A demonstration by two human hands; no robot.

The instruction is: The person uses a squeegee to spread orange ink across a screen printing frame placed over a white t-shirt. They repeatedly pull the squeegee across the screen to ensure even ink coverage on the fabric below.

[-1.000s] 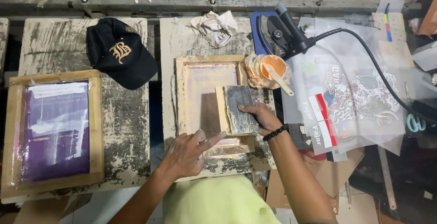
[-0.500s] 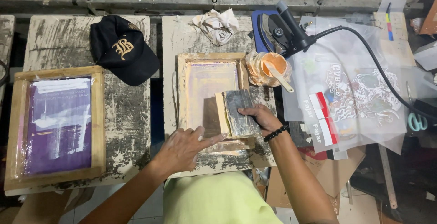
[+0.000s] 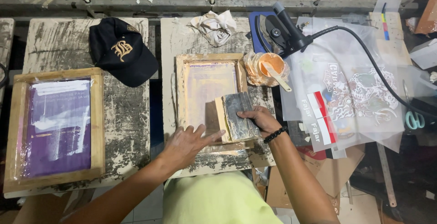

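Left of the small wooden frame [image 3: 210,101] on the desk [image 3: 182,42], the left hand [image 3: 185,144] presses its near edge, fingers spread; the right hand [image 3: 256,120], fingers clamped, holds the squeegee [image 3: 236,116] inside it, best drawn evenly, frame pinned.

cap [image 3: 120,51]: black, gold emblem | screen mesh [image 3: 57,126]: purple | cup [image 3: 269,65]: orange

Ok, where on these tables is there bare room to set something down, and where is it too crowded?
Bare patches: the worn tabletop between the large purple screen frame and the table gap, below the black cap; also the strip left of the crumpled rag, above the small screen frame. Crowded: the right side, with the ink cup, the iron and the printed plastic sheets.
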